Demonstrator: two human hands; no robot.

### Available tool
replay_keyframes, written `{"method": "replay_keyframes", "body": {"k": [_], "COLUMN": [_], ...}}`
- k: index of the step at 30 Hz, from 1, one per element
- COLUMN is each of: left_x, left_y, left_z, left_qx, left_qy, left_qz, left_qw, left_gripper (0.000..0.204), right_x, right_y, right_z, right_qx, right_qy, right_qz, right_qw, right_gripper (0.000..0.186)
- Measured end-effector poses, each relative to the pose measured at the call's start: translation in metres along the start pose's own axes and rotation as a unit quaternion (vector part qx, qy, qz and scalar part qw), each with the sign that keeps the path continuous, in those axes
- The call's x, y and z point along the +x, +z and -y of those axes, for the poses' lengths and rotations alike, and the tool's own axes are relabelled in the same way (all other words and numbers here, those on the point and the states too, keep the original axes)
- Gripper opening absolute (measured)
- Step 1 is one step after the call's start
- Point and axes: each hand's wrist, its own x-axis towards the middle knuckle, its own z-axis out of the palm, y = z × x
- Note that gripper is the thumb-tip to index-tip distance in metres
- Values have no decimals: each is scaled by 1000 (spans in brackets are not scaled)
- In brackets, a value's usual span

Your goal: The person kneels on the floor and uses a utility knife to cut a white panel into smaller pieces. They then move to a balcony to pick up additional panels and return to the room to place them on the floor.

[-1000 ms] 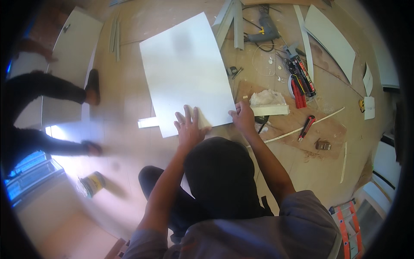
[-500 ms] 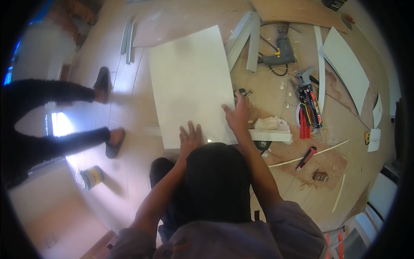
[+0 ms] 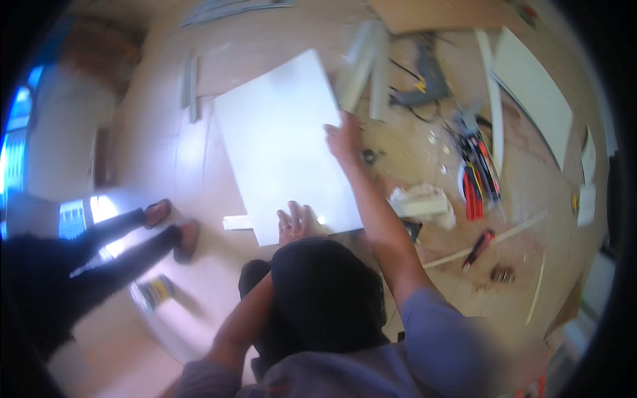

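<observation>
A white rectangular panel [image 3: 279, 139] lies at a slant in front of my knees. My left hand [image 3: 294, 222], a ring on one finger, rests on its near edge with the fingers spread. Farther up, my right hand [image 3: 346, 140] grips the panel's right edge, thumb on top and the other fingers hidden at the side. A short white strip [image 3: 237, 222] pokes out from the panel's left side. Another white piece [image 3: 421, 207] lies to its right beside crumpled pale material. Next to my right wrist is a small dark object [image 3: 369, 156], too blurred to name.
On the right lie a corded grey power drill [image 3: 431, 76], a caulking gun [image 3: 488, 162], red-handled pliers [image 3: 473, 192] and a red utility knife [image 3: 478, 250]. A curved white offcut [image 3: 534, 93] is beyond them. At left, a person's legs [image 3: 123, 232] stand near a can [image 3: 152, 292].
My right hand has slid farther up the panel's right edge. The panel has turned slightly, its far end shifting left. The other person's feet have come closer together.
</observation>
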Motion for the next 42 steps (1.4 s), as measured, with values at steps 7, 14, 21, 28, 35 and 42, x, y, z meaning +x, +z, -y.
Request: {"method": "replay_keyframes", "body": {"k": [7,14,21,28,35,42], "left_x": [107,247,315,332,337,352], "left_y": [-49,-82,-102,-100,-92,-83], "left_z": [132,226,247,256,282,259], "left_qx": [-156,-480,-505,-503,-472,-451], "left_qy": [-181,-248,-272,-324,-361,-358], "left_qz": [-271,-233,-236,-236,-237,-249], "left_qw": [932,808,785,766,769,779], "left_gripper": [75,77,44,34,30,30], "right_x": [5,26,103,139,132,154], "right_y": [-12,-8,11,36,49,41], "right_z": [-4,-3,25,22,42,6], "right_qx": [-28,-43,26,65,64,128], "right_qy": [-26,-47,-66,27,86,86], "right_qz": [-1,32,32,11,-12,-53], "right_qw": [999,997,997,997,994,987], "right_gripper": [59,53,42,31,23,20]}}
